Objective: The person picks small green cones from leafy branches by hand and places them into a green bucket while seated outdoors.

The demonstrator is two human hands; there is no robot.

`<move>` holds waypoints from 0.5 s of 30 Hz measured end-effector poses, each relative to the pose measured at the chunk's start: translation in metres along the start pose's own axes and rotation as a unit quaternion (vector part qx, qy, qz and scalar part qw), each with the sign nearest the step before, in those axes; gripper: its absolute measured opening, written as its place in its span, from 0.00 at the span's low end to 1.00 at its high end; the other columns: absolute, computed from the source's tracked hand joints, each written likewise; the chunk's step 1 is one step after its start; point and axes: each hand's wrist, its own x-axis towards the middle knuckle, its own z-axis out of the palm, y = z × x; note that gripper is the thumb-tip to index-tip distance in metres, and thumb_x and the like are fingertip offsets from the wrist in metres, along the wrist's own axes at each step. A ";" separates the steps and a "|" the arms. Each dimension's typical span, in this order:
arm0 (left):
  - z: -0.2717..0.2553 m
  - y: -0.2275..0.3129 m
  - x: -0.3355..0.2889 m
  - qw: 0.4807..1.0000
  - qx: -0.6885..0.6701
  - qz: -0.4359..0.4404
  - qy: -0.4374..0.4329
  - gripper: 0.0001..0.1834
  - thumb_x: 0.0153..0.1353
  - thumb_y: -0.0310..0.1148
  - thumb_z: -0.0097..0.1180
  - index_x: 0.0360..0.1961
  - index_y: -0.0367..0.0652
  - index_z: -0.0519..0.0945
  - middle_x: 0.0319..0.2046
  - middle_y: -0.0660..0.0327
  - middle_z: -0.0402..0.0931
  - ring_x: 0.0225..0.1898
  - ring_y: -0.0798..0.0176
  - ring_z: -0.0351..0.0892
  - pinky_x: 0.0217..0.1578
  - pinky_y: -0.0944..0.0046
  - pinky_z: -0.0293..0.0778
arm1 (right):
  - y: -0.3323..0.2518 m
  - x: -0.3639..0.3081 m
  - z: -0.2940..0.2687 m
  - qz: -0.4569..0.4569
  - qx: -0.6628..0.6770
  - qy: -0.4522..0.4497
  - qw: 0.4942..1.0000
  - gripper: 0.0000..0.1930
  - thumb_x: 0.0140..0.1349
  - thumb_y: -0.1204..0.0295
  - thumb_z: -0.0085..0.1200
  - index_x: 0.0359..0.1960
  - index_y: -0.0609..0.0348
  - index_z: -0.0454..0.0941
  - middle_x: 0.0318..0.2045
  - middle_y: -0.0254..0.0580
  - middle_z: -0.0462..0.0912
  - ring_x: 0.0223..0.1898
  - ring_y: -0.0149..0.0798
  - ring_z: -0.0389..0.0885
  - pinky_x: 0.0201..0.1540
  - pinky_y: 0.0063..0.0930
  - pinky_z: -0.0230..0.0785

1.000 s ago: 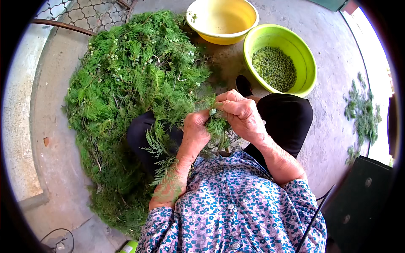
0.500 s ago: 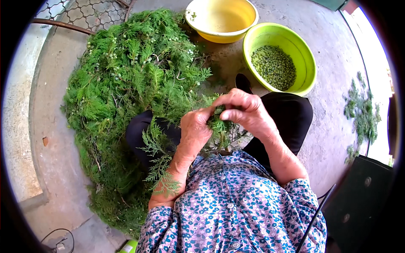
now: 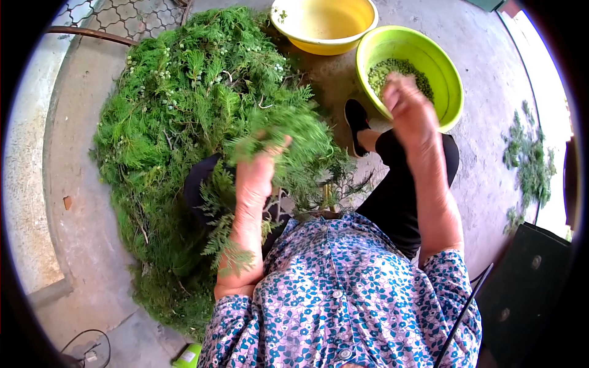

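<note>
My left hand (image 3: pixel 259 168) is closed around a leafy green conifer branch (image 3: pixel 294 138), whose feathery sprays are smeared by motion. Stems and foliage of it hang over my lap. My right hand (image 3: pixel 412 111) reaches over the near rim of a lime-green basin (image 3: pixel 446 67); its fingers are too blurred to read. Inside that basin lie many small round green seed cones (image 3: pixel 423 83), partly hidden behind the hand.
A large heap of conifer branches (image 3: pixel 159 116) covers the floor at my left. A yellow basin (image 3: pixel 325 21) holding a small sprig stands beside the lime one. Loose foliage (image 3: pixel 531 162) lies far right, near a dark panel (image 3: pixel 521 288).
My hands, close together over my lap before, have parted. The right went forward and right to the lime basin; the left moved left with the branch.
</note>
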 end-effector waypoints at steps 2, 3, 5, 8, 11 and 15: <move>-0.014 0.003 0.007 0.995 -0.064 -0.054 0.047 0.25 0.42 0.44 0.68 0.38 0.38 0.78 0.33 0.60 0.77 0.29 0.69 0.72 0.34 0.69 0.69 | -0.040 0.010 0.011 -0.058 0.132 0.083 0.986 0.24 0.65 0.65 0.42 0.50 0.80 0.58 0.41 0.55 0.73 0.44 0.44 0.74 0.53 0.32 0.67; -0.020 0.007 0.011 0.993 -0.072 -0.074 0.054 0.31 0.39 0.49 0.68 0.40 0.37 0.77 0.34 0.60 0.77 0.32 0.68 0.71 0.37 0.67 0.68 | -0.041 0.013 0.007 -0.058 0.132 0.084 0.986 0.24 0.65 0.65 0.42 0.50 0.80 0.58 0.41 0.55 0.73 0.44 0.44 0.74 0.53 0.32 0.67; -0.022 0.016 0.018 0.991 -0.101 -0.078 0.036 0.37 0.36 0.55 0.69 0.42 0.37 0.75 0.36 0.59 0.75 0.37 0.67 0.70 0.40 0.64 0.66 | -0.033 0.015 -0.009 -0.044 0.051 0.179 0.982 0.28 0.65 0.61 0.40 0.53 0.79 0.54 0.42 0.57 0.72 0.45 0.47 0.73 0.56 0.36 0.65; -0.033 0.024 0.031 0.986 -0.165 -0.018 -0.028 0.30 0.43 0.50 0.66 0.41 0.39 0.75 0.30 0.62 0.77 0.31 0.66 0.75 0.30 0.68 0.71 | 0.028 -0.011 -0.013 0.070 -0.104 -0.119 0.985 0.12 0.63 0.70 0.43 0.41 0.68 0.70 0.31 0.43 0.77 0.34 0.38 0.77 0.43 0.32 0.71; -0.021 0.043 0.034 0.975 -0.219 -0.008 0.015 0.27 0.43 0.50 0.66 0.36 0.41 0.75 0.24 0.65 0.75 0.23 0.70 0.74 0.21 0.73 0.67 | 0.078 -0.047 0.024 0.176 -0.206 -0.119 0.955 0.09 0.61 0.73 0.48 0.37 0.67 0.75 0.30 0.44 0.79 0.33 0.37 0.78 0.40 0.32 0.74; -0.007 0.038 0.039 0.986 -0.156 -0.013 0.051 0.26 0.38 0.55 0.67 0.29 0.46 0.75 0.22 0.69 0.72 0.23 0.72 0.69 0.21 0.72 0.65 | 0.137 -0.055 0.034 0.241 -0.240 -0.145 0.929 0.14 0.62 0.72 0.46 0.46 0.71 0.72 0.41 0.51 0.77 0.44 0.41 0.76 0.51 0.32 0.69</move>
